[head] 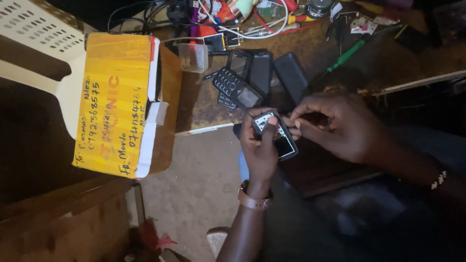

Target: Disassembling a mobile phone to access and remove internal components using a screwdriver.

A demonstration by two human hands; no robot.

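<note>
My left hand [259, 150] grips a small opened mobile phone [275, 134], its bare circuit side up, just off the front edge of a wooden workbench [204, 104]. My right hand [335, 123] pinches at the phone's upper right corner with fingertips together. A brown strap sits on my left wrist and a beaded band on my right. Several dark keypad phones [238, 86] and back covers lie on the bench just beyond my hands.
A yellow cardboard box [119, 104] with handwriting stands at the bench's left end. A clear plastic cup [193, 57], a green screwdriver [345, 56], tangled cables [233, 19] and small tools crowd the back. A pale plastic chair [39, 43] is far left. Concrete floor lies below.
</note>
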